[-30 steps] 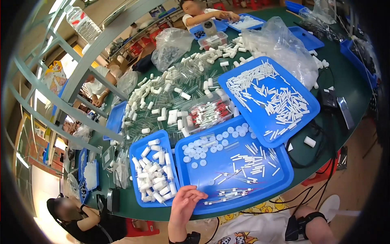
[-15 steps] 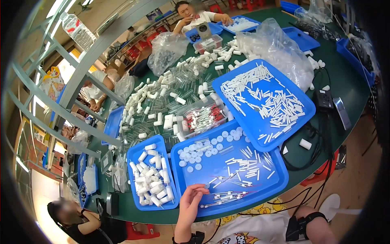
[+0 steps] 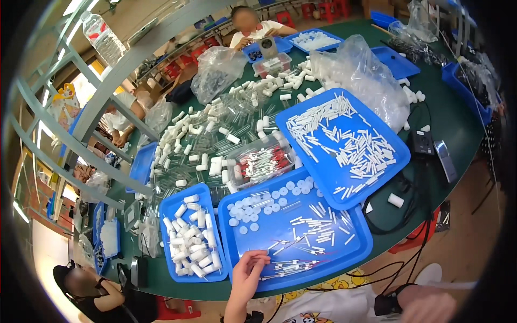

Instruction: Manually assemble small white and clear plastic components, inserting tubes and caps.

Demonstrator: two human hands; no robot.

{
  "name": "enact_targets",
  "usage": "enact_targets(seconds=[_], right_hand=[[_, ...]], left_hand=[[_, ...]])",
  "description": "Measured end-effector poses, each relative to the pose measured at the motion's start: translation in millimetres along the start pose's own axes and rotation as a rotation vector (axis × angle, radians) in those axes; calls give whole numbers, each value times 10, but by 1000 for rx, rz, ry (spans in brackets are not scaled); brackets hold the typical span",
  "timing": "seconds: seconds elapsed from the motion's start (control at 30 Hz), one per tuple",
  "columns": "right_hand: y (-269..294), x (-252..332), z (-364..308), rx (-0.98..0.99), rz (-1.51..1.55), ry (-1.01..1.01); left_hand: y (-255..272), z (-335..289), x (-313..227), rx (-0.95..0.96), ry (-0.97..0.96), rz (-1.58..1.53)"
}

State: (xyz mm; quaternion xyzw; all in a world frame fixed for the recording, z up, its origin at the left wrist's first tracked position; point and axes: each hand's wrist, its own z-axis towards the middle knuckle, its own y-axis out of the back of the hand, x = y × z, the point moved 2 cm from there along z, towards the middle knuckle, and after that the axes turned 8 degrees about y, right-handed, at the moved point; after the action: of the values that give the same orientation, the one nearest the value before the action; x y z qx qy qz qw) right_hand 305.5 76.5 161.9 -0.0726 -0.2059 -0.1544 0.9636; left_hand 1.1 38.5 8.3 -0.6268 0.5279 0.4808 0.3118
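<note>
My left hand [image 3: 249,273] is at the near left edge of the large blue tray [image 3: 366,245], its fingers curled and fingertips together. Whether something small sits between them is hidden. Beside it lie thin-wired parts with white sleeves [image 3: 291,267]. Further in are loose white tubes [image 3: 323,230] and round translucent discs [image 3: 253,209]. My right hand [image 3: 428,309], smeared by motion, is low at the right, off the table; its fingers cannot be made out.
A blue tray of white tubes [image 3: 371,153] overlaps the large tray's far right. At left, a smaller tray holds white cylinders [image 3: 194,242]. Behind stands a clear box of red-and-white parts [image 3: 261,164]. Black cables [image 3: 398,215] lie at right. Co-workers sit around the table.
The view has shifted slightly, moving the table leftward in the picture. My left hand stays by the tray's near left edge. My right hand shows as a blur at lower right.
</note>
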Motion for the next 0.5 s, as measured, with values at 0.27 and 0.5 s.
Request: enact_targets(seconds=[0.27,0.5], right_hand=[[335,-465,-745,-631,-1134,-1065],[584,-532,-1250,-516,-1581,-1238]], left_hand=[[-8,21,67,-73,-108,271],[-80,-59,-180,-61,-137,425]])
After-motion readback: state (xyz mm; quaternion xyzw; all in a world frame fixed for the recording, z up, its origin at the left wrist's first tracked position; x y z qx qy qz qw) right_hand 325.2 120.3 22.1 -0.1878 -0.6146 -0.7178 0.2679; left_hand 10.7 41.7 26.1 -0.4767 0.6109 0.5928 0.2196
